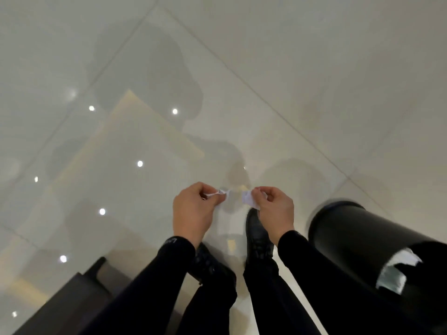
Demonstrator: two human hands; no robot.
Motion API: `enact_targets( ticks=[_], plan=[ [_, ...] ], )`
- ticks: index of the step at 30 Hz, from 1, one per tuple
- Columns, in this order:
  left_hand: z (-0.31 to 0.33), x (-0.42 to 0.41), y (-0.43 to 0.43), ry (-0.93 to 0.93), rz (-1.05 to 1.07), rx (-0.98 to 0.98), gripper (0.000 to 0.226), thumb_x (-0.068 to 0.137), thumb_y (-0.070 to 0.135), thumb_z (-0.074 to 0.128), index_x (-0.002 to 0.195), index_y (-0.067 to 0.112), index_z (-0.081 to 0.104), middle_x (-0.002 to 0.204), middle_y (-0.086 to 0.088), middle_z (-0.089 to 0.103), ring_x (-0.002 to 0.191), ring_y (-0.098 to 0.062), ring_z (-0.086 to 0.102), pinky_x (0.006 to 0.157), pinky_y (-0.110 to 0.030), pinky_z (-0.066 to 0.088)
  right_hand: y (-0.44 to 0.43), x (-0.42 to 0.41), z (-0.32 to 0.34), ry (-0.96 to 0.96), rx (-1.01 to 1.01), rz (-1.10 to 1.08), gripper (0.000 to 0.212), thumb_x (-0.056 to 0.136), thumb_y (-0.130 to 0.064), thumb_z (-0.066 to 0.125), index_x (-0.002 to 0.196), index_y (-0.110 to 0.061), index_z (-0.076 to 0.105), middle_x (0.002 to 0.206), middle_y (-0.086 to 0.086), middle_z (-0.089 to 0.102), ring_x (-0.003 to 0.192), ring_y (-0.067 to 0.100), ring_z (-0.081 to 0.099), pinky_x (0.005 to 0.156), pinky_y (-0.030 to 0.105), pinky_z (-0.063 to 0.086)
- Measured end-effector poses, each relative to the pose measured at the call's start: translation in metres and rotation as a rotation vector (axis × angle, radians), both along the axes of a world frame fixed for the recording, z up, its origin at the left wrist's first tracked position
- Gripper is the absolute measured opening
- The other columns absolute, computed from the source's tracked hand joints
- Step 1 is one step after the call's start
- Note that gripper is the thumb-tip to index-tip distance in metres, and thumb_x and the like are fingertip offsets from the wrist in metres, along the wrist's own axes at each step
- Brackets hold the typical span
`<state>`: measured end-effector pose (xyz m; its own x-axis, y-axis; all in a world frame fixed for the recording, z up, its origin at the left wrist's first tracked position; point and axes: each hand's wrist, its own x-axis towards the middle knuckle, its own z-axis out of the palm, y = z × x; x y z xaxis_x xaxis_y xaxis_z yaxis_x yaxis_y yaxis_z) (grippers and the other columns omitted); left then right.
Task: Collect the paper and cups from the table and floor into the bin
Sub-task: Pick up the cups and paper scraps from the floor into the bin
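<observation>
Both of my hands are held out over the glossy tiled floor, each pinching a small scrap of white paper. My left hand [193,209] grips a thin twisted scrap [219,192]. My right hand [274,209] grips a flatter white scrap [248,198]. The two scraps sit a short gap apart. A black round bin [358,235] stands at the lower right, close beside my right arm. White crumpled paper [396,269] lies inside its opening.
My black shoes [257,234] stand on the pale floor tiles [290,68] below my hands. A dark piece of furniture [70,303] fills the lower left corner. Ceiling lights reflect as bright spots on the tiles.
</observation>
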<state>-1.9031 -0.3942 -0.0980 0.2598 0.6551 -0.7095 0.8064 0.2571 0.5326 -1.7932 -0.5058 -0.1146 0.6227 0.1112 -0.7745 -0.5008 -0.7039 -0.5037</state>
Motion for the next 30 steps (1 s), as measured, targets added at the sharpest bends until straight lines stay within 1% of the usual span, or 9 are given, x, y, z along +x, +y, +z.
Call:
enact_targets(
  ticks=[3, 9, 11, 16, 18, 21, 25, 27, 30],
  plan=[
    [0.033, 0.036, -0.011, -0.093, -0.033, 0.034, 0.018, 0.073, 0.031, 0.073, 0.063, 0.03, 0.058, 0.057, 0.013, 0.058, 0.053, 0.009, 0.054, 0.048, -0.001, 0.036, -0.025, 0.017, 0.03, -0.104, 0.013, -0.142, 0.015, 0.087, -0.022, 0.059, 0.075, -0.03, 0.06, 0.077, -0.013, 0.061, 0.073, 0.004, 0.058, 0.07, 0.017, 0.049],
    [0.083, 0.094, -0.055, -0.183, -0.269, 0.004, 0.011, 0.074, 0.037, 0.07, 0.067, 0.032, 0.063, 0.063, 0.017, 0.066, 0.058, 0.007, 0.057, 0.051, -0.001, 0.037, -0.081, 0.056, 0.068, -0.237, 0.019, -0.414, 0.013, 0.092, -0.018, 0.049, 0.091, -0.011, 0.06, 0.07, -0.011, 0.057, 0.065, -0.001, 0.053, 0.054, -0.002, 0.039],
    [0.091, 0.114, -0.082, -0.221, -0.327, 0.011, 0.013, 0.071, 0.041, 0.069, 0.066, 0.03, 0.063, 0.065, 0.022, 0.066, 0.058, 0.005, 0.057, 0.05, -0.005, 0.039, -0.103, 0.069, 0.075, -0.296, 0.029, -0.486, 0.013, 0.092, -0.018, 0.05, 0.091, -0.01, 0.06, 0.069, -0.013, 0.054, 0.064, -0.003, 0.05, 0.052, -0.004, 0.036],
    [0.1, 0.168, -0.185, -0.242, -0.455, -0.087, 0.011, 0.073, 0.031, 0.069, 0.066, 0.025, 0.062, 0.053, 0.009, 0.062, 0.05, -0.007, 0.059, 0.058, -0.026, 0.051, -0.194, 0.095, 0.096, -0.395, -0.057, -0.66, 0.013, 0.09, -0.026, 0.054, 0.086, -0.014, 0.058, 0.07, -0.011, 0.056, 0.066, 0.003, 0.053, 0.059, 0.004, 0.04],
    [0.104, 0.179, -0.226, -0.236, -0.547, -0.144, 0.008, 0.074, 0.029, 0.067, 0.069, 0.023, 0.063, 0.055, 0.007, 0.063, 0.054, -0.011, 0.061, 0.062, -0.035, 0.055, -0.241, 0.097, 0.101, -0.363, -0.13, -0.734, 0.017, 0.089, -0.029, 0.056, 0.085, -0.013, 0.059, 0.073, -0.004, 0.06, 0.073, 0.015, 0.057, 0.072, 0.019, 0.046],
    [0.104, 0.187, -0.279, -0.198, -0.67, -0.189, 0.003, 0.072, 0.026, 0.066, 0.073, 0.024, 0.064, 0.059, 0.008, 0.062, 0.056, -0.014, 0.062, 0.061, -0.036, 0.056, -0.306, 0.095, 0.103, -0.218, -0.193, -0.834, 0.023, 0.087, -0.032, 0.059, 0.086, -0.009, 0.059, 0.077, 0.005, 0.062, 0.07, 0.021, 0.058, 0.074, 0.034, 0.05],
    [0.099, 0.191, -0.322, -0.111, -0.785, -0.26, 0.032, 0.07, 0.023, 0.073, 0.1, 0.022, 0.062, 0.074, 0.008, 0.065, 0.063, -0.012, 0.064, 0.07, -0.03, 0.054, -0.359, 0.089, 0.103, 0.024, -0.037, -0.822, 0.032, 0.091, -0.042, 0.051, 0.084, -0.012, 0.062, 0.075, 0.004, 0.066, 0.064, 0.016, 0.063, 0.051, 0.022, 0.054],
    [0.095, 0.19, -0.329, -0.049, -0.893, -0.221, 0.047, 0.073, 0.023, 0.072, 0.118, 0.026, 0.056, 0.088, 0.002, 0.068, 0.079, -0.019, 0.066, 0.08, -0.033, 0.054, -0.374, 0.087, 0.102, 0.154, 0.083, -0.863, 0.031, 0.092, -0.044, 0.048, 0.082, -0.017, 0.06, 0.082, 0.002, 0.067, 0.074, 0.017, 0.067, 0.052, 0.021, 0.056],
    [0.088, 0.188, -0.325, 0.038, -0.912, -0.15, 0.046, 0.08, 0.016, 0.064, 0.125, 0.013, 0.054, 0.096, -0.008, 0.07, 0.09, -0.029, 0.066, 0.087, -0.043, 0.053, -0.391, 0.076, 0.096, 0.185, 0.041, -0.932, 0.025, 0.091, -0.034, 0.052, 0.081, -0.013, 0.06, 0.085, 0.006, 0.065, 0.076, 0.019, 0.065, 0.062, 0.028, 0.056]
  ],
)
